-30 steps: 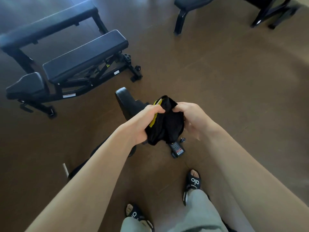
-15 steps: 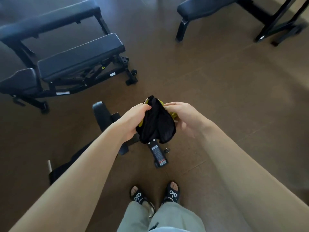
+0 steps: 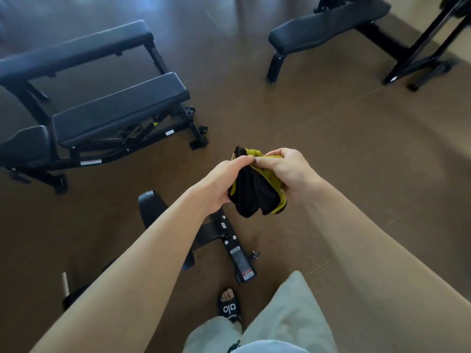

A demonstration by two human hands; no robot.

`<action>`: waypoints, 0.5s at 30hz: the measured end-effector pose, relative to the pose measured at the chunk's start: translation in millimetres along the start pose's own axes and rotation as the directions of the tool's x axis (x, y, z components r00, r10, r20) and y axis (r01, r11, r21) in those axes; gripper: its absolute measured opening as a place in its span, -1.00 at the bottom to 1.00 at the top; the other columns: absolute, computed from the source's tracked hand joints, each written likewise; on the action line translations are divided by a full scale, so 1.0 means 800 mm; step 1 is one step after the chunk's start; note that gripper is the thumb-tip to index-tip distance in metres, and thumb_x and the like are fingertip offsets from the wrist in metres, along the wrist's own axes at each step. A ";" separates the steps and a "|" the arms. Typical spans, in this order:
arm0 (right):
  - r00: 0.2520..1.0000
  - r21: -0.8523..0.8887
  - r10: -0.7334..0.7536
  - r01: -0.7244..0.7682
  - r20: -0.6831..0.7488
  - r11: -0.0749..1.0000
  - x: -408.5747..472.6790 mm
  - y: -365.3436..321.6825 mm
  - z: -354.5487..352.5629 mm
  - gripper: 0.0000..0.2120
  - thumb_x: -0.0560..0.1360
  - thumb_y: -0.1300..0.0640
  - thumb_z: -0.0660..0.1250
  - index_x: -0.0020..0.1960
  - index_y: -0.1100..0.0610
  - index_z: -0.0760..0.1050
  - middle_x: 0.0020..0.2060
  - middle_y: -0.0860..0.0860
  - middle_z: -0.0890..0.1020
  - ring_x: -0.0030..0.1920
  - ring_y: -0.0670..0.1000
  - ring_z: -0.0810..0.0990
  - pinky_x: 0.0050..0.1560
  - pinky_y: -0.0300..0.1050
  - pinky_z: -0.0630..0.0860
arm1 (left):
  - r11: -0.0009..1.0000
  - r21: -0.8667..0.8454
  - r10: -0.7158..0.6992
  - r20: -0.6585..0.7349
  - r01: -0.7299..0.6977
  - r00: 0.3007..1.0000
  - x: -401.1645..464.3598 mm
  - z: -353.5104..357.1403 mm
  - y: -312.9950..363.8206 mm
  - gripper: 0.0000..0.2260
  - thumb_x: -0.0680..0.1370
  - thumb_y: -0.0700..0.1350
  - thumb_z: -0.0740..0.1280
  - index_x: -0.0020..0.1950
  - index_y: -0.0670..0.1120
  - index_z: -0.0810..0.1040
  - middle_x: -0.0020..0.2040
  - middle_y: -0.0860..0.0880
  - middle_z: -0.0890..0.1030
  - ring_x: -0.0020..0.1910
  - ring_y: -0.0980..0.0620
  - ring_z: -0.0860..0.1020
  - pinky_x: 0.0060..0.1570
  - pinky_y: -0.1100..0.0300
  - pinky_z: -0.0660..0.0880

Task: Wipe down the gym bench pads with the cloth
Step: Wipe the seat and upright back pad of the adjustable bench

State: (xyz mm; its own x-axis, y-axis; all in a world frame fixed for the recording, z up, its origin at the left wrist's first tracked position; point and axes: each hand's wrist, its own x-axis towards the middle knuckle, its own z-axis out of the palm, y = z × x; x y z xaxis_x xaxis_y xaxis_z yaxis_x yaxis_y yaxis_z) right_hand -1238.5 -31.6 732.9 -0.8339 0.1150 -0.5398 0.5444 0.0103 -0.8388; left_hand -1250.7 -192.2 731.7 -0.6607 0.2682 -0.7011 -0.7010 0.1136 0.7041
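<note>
Head view, looking down past both outstretched forearms. The left hand point(image 3: 224, 182) and right hand point(image 3: 285, 169) meet in mid-air above the floor, each gripping the same bunched cloth point(image 3: 254, 192). The left hand curls its fingers round the cloth's left side, thumb laid along the top edge; the right hand pinches the upper right part, its fingertips touching the left thumb tip. The cloth is black on one face and yellow-green on the other, crumpled into hanging folds, with the yellow-green layer showing along the top and right margins and the black folds drooping below the hands.

Directly beneath the hands lies the black steel base of an adjustable bench point(image 3: 229, 240), bearing a warning label; its dark pad point(image 3: 150, 205) is partly hidden by the left forearm. To the upper left stands a second adjustable bench point(image 3: 119, 110) with a long back pad and separate seat pad; behind it, a flat bench point(image 3: 74, 54). At upper right, another flat bench point(image 3: 328, 24). The brown floor point(image 3: 331, 123) carries all benches. A black slide sandal point(image 3: 229, 307) and pale grey trousers point(image 3: 288, 317) appear at the lower edge.
</note>
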 end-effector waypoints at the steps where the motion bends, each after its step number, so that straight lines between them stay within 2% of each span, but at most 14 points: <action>1: 1.000 0.060 0.017 -0.018 0.023 0.998 0.008 -0.007 -0.005 -0.63 0.46 0.14 0.58 0.16 0.24 0.54 0.04 0.23 0.71 0.02 0.19 0.74 0.07 0.16 0.69 | 1.000 -0.014 -0.007 -0.021 0.007 1.000 0.009 -0.001 0.008 -0.68 0.67 0.11 0.26 0.32 -0.02 0.57 0.14 -0.05 0.72 0.14 -0.05 0.69 0.26 -0.07 0.57; 3: 0.995 0.147 0.048 -0.061 0.088 0.987 0.028 -0.023 -0.020 -0.67 0.51 0.17 0.54 0.18 0.30 0.58 0.03 0.24 0.73 0.03 0.20 0.75 0.07 0.17 0.70 | 0.997 -0.078 -0.029 -0.067 0.024 0.997 0.034 -0.001 0.025 -0.70 0.69 0.04 0.20 0.33 -0.04 0.55 0.18 -0.09 0.70 0.16 -0.10 0.68 0.26 -0.09 0.57; 6: 0.981 0.213 0.084 -0.122 0.177 0.969 0.072 -0.048 -0.052 -0.76 0.57 0.20 0.46 0.18 0.29 0.63 0.04 0.19 0.74 0.04 0.19 0.75 0.04 0.16 0.70 | 0.985 -0.170 -0.022 -0.143 -0.003 0.989 0.075 0.004 0.056 -0.71 0.72 0.01 0.13 0.29 -0.06 0.56 0.18 -0.12 0.68 0.16 -0.14 0.66 0.23 -0.15 0.57; 8: 0.974 0.226 0.113 -0.157 0.197 0.961 0.110 -0.064 -0.075 -0.76 0.57 0.19 0.44 0.20 0.26 0.65 0.08 0.19 0.74 0.08 0.20 0.74 0.13 0.20 0.66 | 0.978 -0.206 -0.007 -0.130 -0.020 0.991 0.104 0.015 0.080 -0.67 0.72 0.11 0.13 0.26 -0.03 0.59 0.19 -0.11 0.69 0.16 -0.14 0.67 0.25 -0.17 0.56; 11: 0.961 0.240 0.161 -0.215 0.226 0.947 0.175 -0.089 -0.106 -0.74 0.55 0.18 0.42 0.21 0.25 0.65 0.10 0.19 0.73 0.10 0.19 0.73 0.17 0.16 0.65 | 0.990 -0.134 0.040 -0.042 -0.045 0.998 0.149 0.036 0.117 -0.58 0.63 0.30 0.22 0.23 0.03 0.61 0.15 -0.04 0.72 0.16 -0.09 0.68 0.21 -0.14 0.59; 13: 0.936 0.244 0.169 -0.250 0.310 0.937 0.216 -0.113 -0.123 -0.73 0.56 0.19 0.38 0.22 0.26 0.63 0.12 0.20 0.72 0.10 0.17 0.73 0.10 0.09 0.67 | 0.995 -0.052 0.080 -0.104 -0.085 0.991 0.183 0.049 0.139 -0.55 0.59 0.21 0.37 0.36 -0.03 0.54 0.19 -0.05 0.70 0.17 -0.07 0.68 0.20 -0.13 0.61; 15: 0.906 0.239 0.175 -0.281 0.385 0.930 0.253 -0.137 -0.141 -0.70 0.56 0.19 0.36 0.26 0.26 0.62 0.16 0.20 0.71 0.13 0.16 0.72 0.09 0.07 0.68 | 0.994 0.002 0.105 -0.229 -0.107 0.968 0.214 0.061 0.161 -0.64 0.62 0.08 0.38 0.36 -0.06 0.53 0.18 -0.06 0.69 0.16 -0.05 0.68 0.21 -0.12 0.61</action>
State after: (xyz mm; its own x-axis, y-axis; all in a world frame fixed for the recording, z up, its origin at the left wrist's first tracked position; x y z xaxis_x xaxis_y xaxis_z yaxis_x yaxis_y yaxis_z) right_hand -1456.8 102.7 724.0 -0.6954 -0.2767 -0.6632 0.7186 -0.2600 -0.6450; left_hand -1441.2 -85.0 707.6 -0.7744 0.0522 -0.6306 -0.6255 0.0866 0.7754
